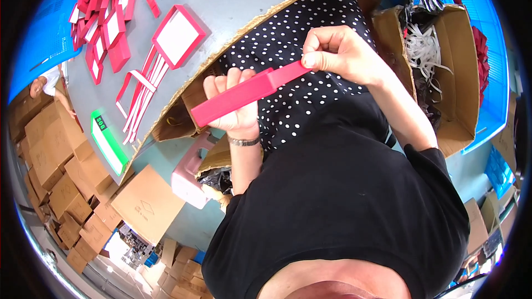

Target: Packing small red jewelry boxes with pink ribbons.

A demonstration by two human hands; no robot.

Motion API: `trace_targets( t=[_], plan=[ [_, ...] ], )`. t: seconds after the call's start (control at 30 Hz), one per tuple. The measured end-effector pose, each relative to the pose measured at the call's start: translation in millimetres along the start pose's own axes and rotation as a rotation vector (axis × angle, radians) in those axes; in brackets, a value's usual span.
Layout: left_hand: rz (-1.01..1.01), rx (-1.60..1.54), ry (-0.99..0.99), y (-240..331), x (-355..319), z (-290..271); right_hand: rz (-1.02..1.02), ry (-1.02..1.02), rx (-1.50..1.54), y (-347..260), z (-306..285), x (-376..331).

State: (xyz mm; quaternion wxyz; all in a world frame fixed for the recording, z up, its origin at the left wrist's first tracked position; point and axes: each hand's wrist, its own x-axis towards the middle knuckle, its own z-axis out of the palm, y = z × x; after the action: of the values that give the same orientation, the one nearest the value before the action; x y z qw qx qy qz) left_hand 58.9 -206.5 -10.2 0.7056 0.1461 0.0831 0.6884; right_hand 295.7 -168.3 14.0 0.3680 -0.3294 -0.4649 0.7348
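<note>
- The left hand is wrapped around a long, flat red cardboard box, fingers curled over its upper edge and the thumb side hidden behind it; the grip looks firm, closed fully on the piece.
- The right hand pinches the box's end at about the 2 o'clock side, thumb and forefinger pressed together on a narrow red tab or flap; the other fingers are folded in.
- The box lies slantwise over the polka-dot lap, low end toward 8 o'clock, high end toward 2 o'clock, clear of the grey worktable.
- To do this step well, my judgement is that the left hand should hold the body steady near its middle while the right works only the end, so the thin card does not buckle.
- Pressing along the fold rather than at one spot would likely keep the edge straight.
- At 11 o'clock from the hands lies an open square red-rimmed tray with a white inside, and further at 10 o'clock a heap of small red box parts.
- A brown carton of white paper shreds stands at 3 o'clock, within reach.
</note>
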Motion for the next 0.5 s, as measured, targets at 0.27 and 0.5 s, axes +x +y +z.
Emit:
trace_targets(
  t=[0.27, 0.5],
  plan=[
    [-0.014, -0.28, -0.02, -21, 10, 2, -0.111, 0.103, -0.166, -26, 41, 3],
    [-0.014, -0.34, -0.022, -20, 13, -2, -0.09, 0.119, -0.208, -26, 44, 7]
  ],
)
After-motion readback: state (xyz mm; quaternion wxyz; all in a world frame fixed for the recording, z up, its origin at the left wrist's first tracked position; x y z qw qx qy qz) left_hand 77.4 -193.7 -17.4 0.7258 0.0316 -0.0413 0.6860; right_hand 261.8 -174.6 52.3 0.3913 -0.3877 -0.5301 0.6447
